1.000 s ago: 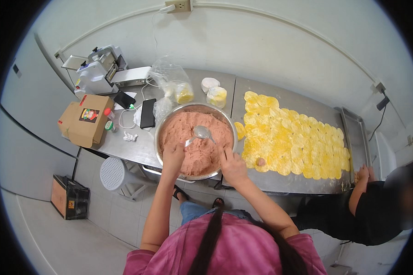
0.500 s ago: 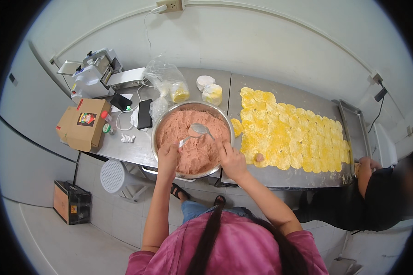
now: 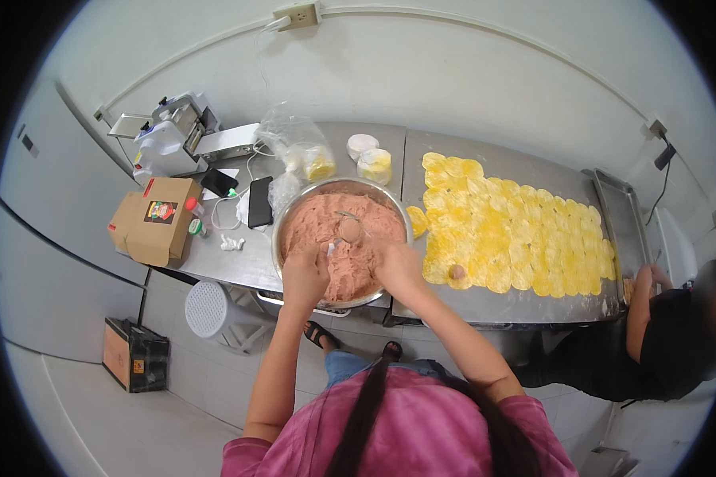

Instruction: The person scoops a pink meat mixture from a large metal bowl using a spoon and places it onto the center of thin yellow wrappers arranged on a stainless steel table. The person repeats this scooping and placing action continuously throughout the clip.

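A wide metal bowl (image 3: 277, 258) full of pink ground meat (image 3: 314, 215) stands before me. Over it, my left hand (image 3: 305, 274) is closed on a spoon (image 3: 331, 248), of which only a small part shows. My right hand (image 3: 398, 266), smeared by motion, is closed on a second spoon, mostly hidden. Between the hands a rounded lump of meat (image 3: 351, 230) sits at the spoon heads. To the right, overlapping thin round yellow wrappers (image 3: 509, 230) cover the table; one near the front edge bears a small meat ball (image 3: 457, 272).
Two stacks of round wrappers (image 3: 374, 165), a clear plastic bag (image 3: 282, 131), a black phone (image 3: 259, 202) and a cardboard box (image 3: 155, 219) lie around the bowl. A stool (image 3: 207, 306) stands below. At the far right, another person (image 3: 652, 342) works by a metal tray (image 3: 616, 207).
My hands have turned and moved closer together over the meat. The lump shows rounder between the spoons. The whole view has shifted slightly.
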Action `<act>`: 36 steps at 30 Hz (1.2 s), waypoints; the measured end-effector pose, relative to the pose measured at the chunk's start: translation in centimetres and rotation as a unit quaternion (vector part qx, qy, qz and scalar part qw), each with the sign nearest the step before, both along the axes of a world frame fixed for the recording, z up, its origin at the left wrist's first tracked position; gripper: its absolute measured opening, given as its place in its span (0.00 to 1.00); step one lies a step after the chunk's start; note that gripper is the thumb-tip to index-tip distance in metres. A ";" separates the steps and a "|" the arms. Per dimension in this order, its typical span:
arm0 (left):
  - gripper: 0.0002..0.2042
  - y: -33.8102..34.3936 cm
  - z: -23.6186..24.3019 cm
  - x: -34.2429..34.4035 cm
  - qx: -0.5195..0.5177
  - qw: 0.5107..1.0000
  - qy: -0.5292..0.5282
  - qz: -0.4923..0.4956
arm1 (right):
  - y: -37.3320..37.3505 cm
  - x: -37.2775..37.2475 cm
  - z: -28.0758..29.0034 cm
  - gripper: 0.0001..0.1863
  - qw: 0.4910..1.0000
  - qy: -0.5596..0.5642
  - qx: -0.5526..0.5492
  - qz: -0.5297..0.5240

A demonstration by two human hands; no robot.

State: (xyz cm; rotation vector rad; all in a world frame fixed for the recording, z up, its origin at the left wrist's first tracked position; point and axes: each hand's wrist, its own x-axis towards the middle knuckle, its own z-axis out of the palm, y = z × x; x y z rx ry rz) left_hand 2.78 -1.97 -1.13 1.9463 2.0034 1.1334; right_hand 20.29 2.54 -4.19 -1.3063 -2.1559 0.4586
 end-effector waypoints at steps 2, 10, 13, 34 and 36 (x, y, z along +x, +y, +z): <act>0.12 0.0 0.1 0.5 -0.004 0.995 0.102 0.018 | -1.3 -1.0 1.9 0.27 0.999 -0.036 -0.024 -0.032; 0.13 1.5 -1.0 0.2 -0.009 0.988 0.086 0.131 | -3.8 0.1 3.6 0.28 0.994 -0.091 -0.037 -0.041; 0.13 1.7 -0.4 -0.1 -0.024 0.988 0.064 0.137 | -3.9 0.5 3.6 0.28 0.993 -0.094 -0.042 -0.049; 0.13 2.0 -0.6 0.2 -0.009 0.989 0.109 0.099 | -1.0 1.3 2.7 0.20 0.991 -0.120 0.062 -0.012; 0.13 2.3 -0.6 0.5 -0.005 0.989 0.121 0.090 | -0.7 1.3 2.0 0.21 0.991 -0.120 0.051 -0.003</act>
